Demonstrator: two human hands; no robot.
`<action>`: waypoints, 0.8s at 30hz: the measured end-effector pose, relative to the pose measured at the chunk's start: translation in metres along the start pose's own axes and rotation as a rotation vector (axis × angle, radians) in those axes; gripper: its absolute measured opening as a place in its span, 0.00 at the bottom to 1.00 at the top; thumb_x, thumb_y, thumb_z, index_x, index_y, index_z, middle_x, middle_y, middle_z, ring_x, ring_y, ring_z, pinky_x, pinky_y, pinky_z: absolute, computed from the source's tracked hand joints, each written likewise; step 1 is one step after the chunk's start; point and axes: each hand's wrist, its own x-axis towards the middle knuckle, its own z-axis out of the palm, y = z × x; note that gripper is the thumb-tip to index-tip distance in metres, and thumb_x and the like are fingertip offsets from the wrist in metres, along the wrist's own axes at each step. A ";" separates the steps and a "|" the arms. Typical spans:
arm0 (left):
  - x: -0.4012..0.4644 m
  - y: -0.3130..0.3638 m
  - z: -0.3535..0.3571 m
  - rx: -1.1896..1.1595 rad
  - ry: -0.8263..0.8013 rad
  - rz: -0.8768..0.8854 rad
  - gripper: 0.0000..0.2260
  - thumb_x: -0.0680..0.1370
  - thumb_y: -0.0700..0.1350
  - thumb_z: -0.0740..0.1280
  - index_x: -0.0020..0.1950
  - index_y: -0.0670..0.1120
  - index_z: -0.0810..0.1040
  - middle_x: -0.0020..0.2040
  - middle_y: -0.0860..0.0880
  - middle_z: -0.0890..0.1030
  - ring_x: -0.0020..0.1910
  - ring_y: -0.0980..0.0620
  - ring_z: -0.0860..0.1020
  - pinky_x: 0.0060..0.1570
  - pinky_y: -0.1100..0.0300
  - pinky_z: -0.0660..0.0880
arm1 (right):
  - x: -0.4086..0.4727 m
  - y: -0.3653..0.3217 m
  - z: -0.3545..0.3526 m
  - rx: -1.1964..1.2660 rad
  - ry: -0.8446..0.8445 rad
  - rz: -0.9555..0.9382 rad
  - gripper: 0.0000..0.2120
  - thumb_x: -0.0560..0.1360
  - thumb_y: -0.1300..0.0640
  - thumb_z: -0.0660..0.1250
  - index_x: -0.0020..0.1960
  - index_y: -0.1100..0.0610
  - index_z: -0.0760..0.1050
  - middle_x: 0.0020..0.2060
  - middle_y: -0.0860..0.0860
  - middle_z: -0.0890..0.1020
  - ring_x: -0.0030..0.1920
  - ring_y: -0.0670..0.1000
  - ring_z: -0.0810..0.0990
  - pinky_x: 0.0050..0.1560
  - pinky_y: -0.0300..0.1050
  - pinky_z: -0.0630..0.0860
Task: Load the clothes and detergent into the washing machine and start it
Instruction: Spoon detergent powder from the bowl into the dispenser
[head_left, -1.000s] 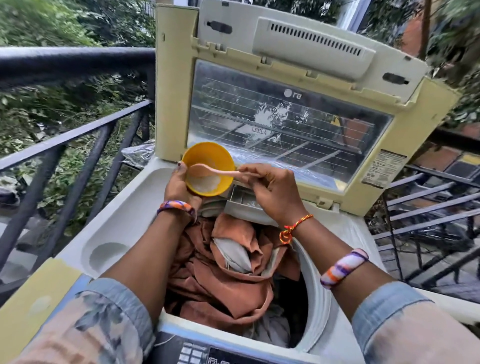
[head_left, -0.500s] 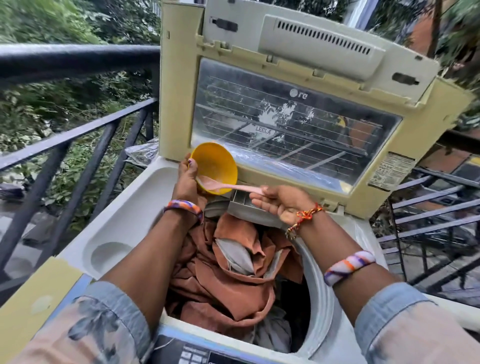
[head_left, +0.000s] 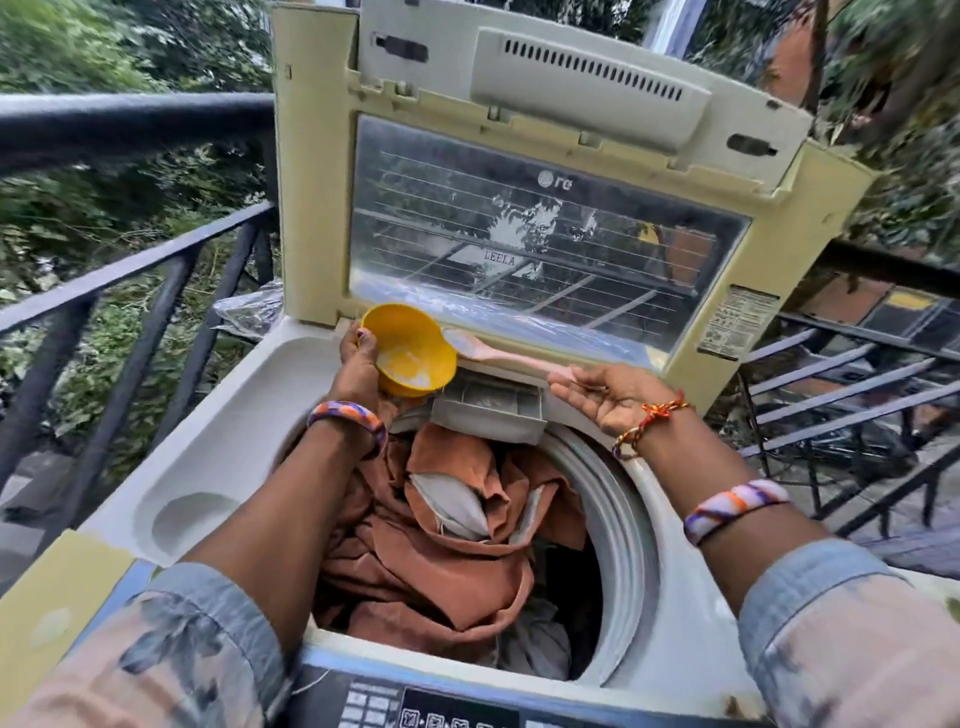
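the clothes (head_left: 447, 551), a heap of rust-brown cloth with a pale grey piece tucked in its middle, fill the drum in the lower centre of the frame, inside the open top of the washing machine (head_left: 208, 441). just above the heap, at the back rim of the drum, the detergent drawer (head_left: 491, 405) stands pulled out, pale grey and open upward. over its left end hangs a yellow bowl (head_left: 410, 348), tilted so that its mouth faces down and to the right, with white powder lying against its lower inner wall. the left hand (head_left: 358, 364) grips the bowl by its left rim, thumb on the edge. a pink spoon (head_left: 498, 351) reaches from the bowl's right rim across the top of the drawer to the right hand (head_left: 602, 395), which lies palm up at centre right; the handle end rests at its fingertips, and whether the fingers pinch it or only carry it cannot be told. both wrists wear striped bangles, the right also an orange thread. the machine's lid (head_left: 519, 208) stands upright behind, filling the upper centre, its clear window marked with a round logo. a dark railing (head_left: 130, 270) crosses the left of the frame, greenery beyond it, and the control panel (head_left: 441, 714) shows at the bottom edge.
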 end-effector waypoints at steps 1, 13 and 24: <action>0.000 -0.001 0.000 0.003 0.009 -0.007 0.17 0.82 0.52 0.50 0.72 0.59 0.56 0.74 0.42 0.60 0.69 0.33 0.64 0.57 0.30 0.66 | -0.001 -0.003 -0.007 -0.004 0.027 -0.023 0.10 0.78 0.72 0.51 0.40 0.67 0.67 0.19 0.59 0.78 0.19 0.51 0.79 0.22 0.41 0.77; -0.003 -0.011 0.002 0.088 -0.022 -0.067 0.23 0.81 0.56 0.51 0.75 0.56 0.54 0.74 0.43 0.62 0.68 0.35 0.66 0.50 0.34 0.69 | -0.007 0.026 -0.025 -0.693 0.288 -0.555 0.12 0.72 0.72 0.61 0.37 0.59 0.76 0.37 0.62 0.81 0.27 0.47 0.80 0.31 0.38 0.79; -0.018 -0.002 0.014 0.097 0.038 -0.001 0.18 0.82 0.51 0.51 0.72 0.57 0.59 0.73 0.43 0.63 0.65 0.38 0.69 0.59 0.31 0.64 | -0.030 0.023 -0.011 -1.258 0.109 -1.141 0.10 0.69 0.71 0.66 0.47 0.64 0.82 0.42 0.61 0.85 0.42 0.54 0.83 0.45 0.33 0.73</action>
